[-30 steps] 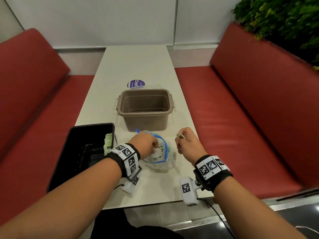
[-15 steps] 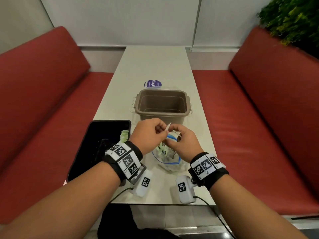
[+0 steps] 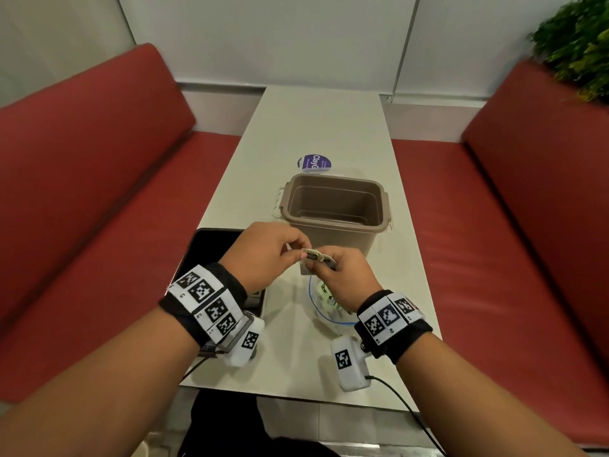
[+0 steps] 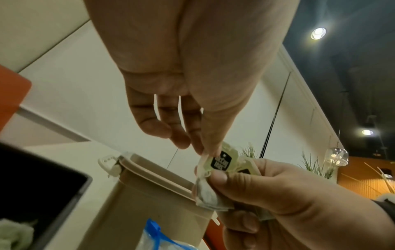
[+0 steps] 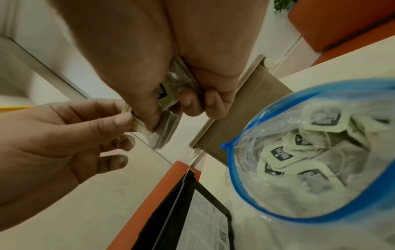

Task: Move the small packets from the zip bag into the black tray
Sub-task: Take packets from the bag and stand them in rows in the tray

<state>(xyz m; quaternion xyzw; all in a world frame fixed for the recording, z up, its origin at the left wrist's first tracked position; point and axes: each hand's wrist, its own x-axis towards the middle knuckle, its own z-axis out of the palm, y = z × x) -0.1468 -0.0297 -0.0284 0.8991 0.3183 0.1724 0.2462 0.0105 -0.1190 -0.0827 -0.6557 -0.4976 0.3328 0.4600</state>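
Both hands meet above the table, in front of the brown bin. My right hand (image 3: 324, 266) grips a small bunch of pale green packets (image 4: 214, 192) with black labels. My left hand (image 3: 296, 255) pinches the edge of one packet (image 4: 222, 160) of that bunch between thumb and forefinger. Below my right hand lies the clear zip bag (image 5: 241, 148), its blue-rimmed mouth open, with several more packets (image 5: 284, 152) inside. The black tray (image 3: 211, 245) sits at the left table edge, partly hidden by my left wrist; a few pale packets (image 4: 12, 233) lie in it.
An empty brown plastic bin (image 3: 333, 209) stands just beyond the hands, and a round purple sticker (image 3: 313, 162) lies behind it. Red bench seats (image 3: 478, 209) flank the narrow table. A cable (image 3: 408, 410) trails from the right wrist camera over the near edge.
My left hand has come up out of the zip bag and my right hand has moved in from the right. They now meet above the bag, both on the packets.
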